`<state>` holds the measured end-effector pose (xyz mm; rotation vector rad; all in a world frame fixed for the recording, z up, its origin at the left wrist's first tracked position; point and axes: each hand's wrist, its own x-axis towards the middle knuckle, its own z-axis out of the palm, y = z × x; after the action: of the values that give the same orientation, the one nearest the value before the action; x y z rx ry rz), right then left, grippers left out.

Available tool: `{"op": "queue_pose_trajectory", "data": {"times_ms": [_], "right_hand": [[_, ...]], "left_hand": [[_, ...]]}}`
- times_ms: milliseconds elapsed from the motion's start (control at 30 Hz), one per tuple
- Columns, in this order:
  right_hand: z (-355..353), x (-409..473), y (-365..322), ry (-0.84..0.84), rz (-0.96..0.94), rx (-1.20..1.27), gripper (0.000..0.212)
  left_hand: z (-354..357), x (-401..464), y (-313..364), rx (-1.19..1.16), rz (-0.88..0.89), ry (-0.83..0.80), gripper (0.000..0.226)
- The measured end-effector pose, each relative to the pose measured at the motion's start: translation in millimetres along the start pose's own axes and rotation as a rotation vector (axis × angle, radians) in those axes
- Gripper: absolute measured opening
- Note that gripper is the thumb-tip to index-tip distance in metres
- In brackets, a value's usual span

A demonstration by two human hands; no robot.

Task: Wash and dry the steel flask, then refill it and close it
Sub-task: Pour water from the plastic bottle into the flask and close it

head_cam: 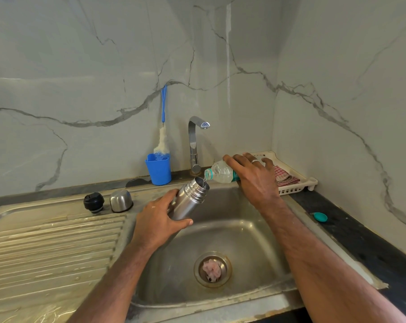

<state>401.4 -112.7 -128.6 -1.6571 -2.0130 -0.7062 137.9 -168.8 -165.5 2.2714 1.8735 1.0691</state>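
Note:
My left hand grips the open steel flask, tilted with its mouth up and to the right over the sink basin. My right hand holds a clear plastic water bottle tipped sideways, its neck right at the flask's mouth, water running in. The flask's black stopper and steel cup lid stand on the draining board to the left. The bottle's teal cap lies on the dark counter at right.
A tap rises behind the basin, turned off. A blue cup holds a bottle brush. At the back right, a white plastic rack carries a red checked cloth. Something pink sits in the drain.

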Motion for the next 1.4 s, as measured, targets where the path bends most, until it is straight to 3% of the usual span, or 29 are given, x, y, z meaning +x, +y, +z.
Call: {"op": "queue_pose_trajectory", "data": {"times_ms": [1400], "right_hand": [[2.9,1.1,2.6,0.051,-0.025,-0.027,0.080]], "left_hand": [[-1.0,-0.6,1.4,-0.002,-0.014,-0.059,0.098]]}}
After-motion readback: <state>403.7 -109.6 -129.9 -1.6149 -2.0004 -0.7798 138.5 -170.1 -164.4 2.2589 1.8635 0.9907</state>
